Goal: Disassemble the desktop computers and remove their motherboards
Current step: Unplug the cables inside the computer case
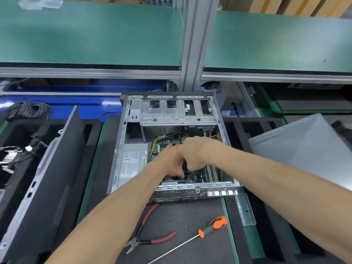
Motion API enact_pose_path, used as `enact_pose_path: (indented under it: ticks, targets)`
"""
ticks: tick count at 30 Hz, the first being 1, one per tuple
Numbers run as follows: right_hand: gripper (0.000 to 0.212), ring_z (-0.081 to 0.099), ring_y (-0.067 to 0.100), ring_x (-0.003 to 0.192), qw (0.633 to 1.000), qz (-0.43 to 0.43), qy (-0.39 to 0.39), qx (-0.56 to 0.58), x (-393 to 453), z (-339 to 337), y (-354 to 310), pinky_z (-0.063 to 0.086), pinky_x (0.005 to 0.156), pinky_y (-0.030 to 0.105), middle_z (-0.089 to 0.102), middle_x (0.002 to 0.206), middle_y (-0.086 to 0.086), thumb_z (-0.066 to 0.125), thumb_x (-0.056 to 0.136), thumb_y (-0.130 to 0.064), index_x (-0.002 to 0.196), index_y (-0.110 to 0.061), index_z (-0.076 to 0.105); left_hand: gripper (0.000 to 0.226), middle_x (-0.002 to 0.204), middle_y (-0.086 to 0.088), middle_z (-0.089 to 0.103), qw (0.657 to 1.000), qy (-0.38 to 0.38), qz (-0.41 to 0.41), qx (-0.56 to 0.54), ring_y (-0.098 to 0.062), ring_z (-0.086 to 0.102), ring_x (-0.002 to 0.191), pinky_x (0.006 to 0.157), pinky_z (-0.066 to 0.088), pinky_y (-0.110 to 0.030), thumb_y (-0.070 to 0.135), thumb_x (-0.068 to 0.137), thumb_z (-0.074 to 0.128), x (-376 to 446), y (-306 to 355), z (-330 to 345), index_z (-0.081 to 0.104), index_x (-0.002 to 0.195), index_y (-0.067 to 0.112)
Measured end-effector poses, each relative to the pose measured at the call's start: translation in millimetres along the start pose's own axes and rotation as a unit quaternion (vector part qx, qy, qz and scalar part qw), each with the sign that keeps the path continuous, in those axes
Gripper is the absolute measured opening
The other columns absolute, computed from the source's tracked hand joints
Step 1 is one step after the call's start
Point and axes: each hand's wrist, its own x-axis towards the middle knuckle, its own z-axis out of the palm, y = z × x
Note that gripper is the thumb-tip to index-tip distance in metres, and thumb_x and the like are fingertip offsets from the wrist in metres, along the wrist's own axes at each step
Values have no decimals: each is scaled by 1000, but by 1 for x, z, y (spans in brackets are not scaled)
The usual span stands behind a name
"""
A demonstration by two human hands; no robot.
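An open desktop computer case (133, 115) lies on its side on a dark mat, its green motherboard (167, 143) exposed inside beside a grey power supply (131, 162). Both my hands are inside the case over the board. My left hand (167, 164) and my right hand (196, 153) meet around a black part (185, 166), probably the cooler, with fingers curled on it. The hands hide most of that part. Yellow and black cables (158, 140) run along the board's far left edge.
Red-handled cutters (150, 239) and an orange-handled screwdriver (207, 229) lie on the mat in front of the case. A removed side panel (43, 178) leans at the left, another grey panel (304, 147) at the right. Coiled cables (28, 109) sit at far left.
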Motion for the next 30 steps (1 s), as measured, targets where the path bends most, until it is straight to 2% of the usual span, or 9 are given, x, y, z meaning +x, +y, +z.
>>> enact_pose_path:
  ticks: [2, 4, 7, 10, 14, 18, 21, 25, 30]
  targets:
    - [10, 63, 17, 86, 985, -50, 33, -161, -1, 5, -18, 49, 64, 30, 61, 96, -8, 64, 91, -28, 98, -24, 58, 54, 123, 4, 61, 999, -42, -24, 13, -26, 49, 127, 120, 23, -44, 48, 72, 76, 0, 1, -1, 60, 120, 30]
    - [13, 64, 10, 91, 974, -27, 32, -222, 0, 6, -19, 45, 52, 25, 55, 93, -12, 60, 93, -35, 104, -28, 58, 42, 103, 5, 61, 1000, -21, -23, -3, -26, 53, 110, 116, 31, -44, 43, 67, 78, -1, 0, 0, 63, 103, 27]
    - [8, 62, 23, 61, 989, 39, 12, 143, 4, -3, 16, 43, 46, 28, 61, 70, 4, 60, 85, -9, 80, -3, 58, 58, 86, 8, 43, 1000, 14, -2, -1, -24, 50, 91, 105, 41, -42, 40, 56, 83, -3, -1, -3, 54, 102, 20]
    - [11, 37, 21, 46, 910, 135, -122, 373, 6, -1, 39, 23, 44, 27, 51, 63, 12, 53, 89, 1, 78, 3, 53, 83, 97, 1, 39, 1000, 23, -12, 12, -29, 49, 100, 93, 43, -39, 42, 54, 86, -5, 1, -3, 44, 119, 13]
    - [8, 49, 20, 58, 999, 6, -8, 47, -4, 8, 22, 37, 53, 27, 52, 70, 3, 55, 84, -10, 77, -13, 52, 89, 104, -1, 46, 1000, 25, -5, 1, -32, 51, 109, 104, 39, -41, 43, 55, 86, -2, 0, -1, 45, 129, 14]
    - [8, 50, 21, 74, 958, -141, 104, -228, -13, 18, -5, 43, 63, 36, 42, 70, -4, 68, 86, -20, 93, -20, 65, 91, 136, -8, 49, 1000, -13, -17, 14, -31, 43, 129, 118, 26, -43, 46, 63, 83, 1, 0, -1, 47, 140, 17]
    - [8, 56, 23, 65, 997, -17, 70, 7, -8, 8, 13, 45, 53, 31, 57, 75, 3, 62, 86, -16, 83, -11, 56, 80, 114, -4, 55, 1000, 11, -19, -4, -33, 51, 111, 105, 42, -42, 44, 56, 84, -2, 0, -1, 51, 124, 17]
    - [15, 43, 23, 42, 929, 125, -121, 327, 1, -1, 34, 31, 43, 26, 49, 55, 11, 45, 91, 0, 77, -4, 47, 85, 107, -3, 51, 999, 24, -25, 8, -29, 48, 102, 88, 50, -42, 44, 52, 85, -4, 1, -1, 43, 120, 15]
    - [9, 55, 21, 72, 992, -56, 58, -101, -7, 10, 5, 43, 61, 34, 48, 73, -3, 64, 86, -20, 82, -16, 57, 78, 119, -1, 55, 1000, 2, -30, 2, -34, 49, 115, 103, 45, -43, 45, 56, 82, -1, 0, 0, 55, 125, 21]
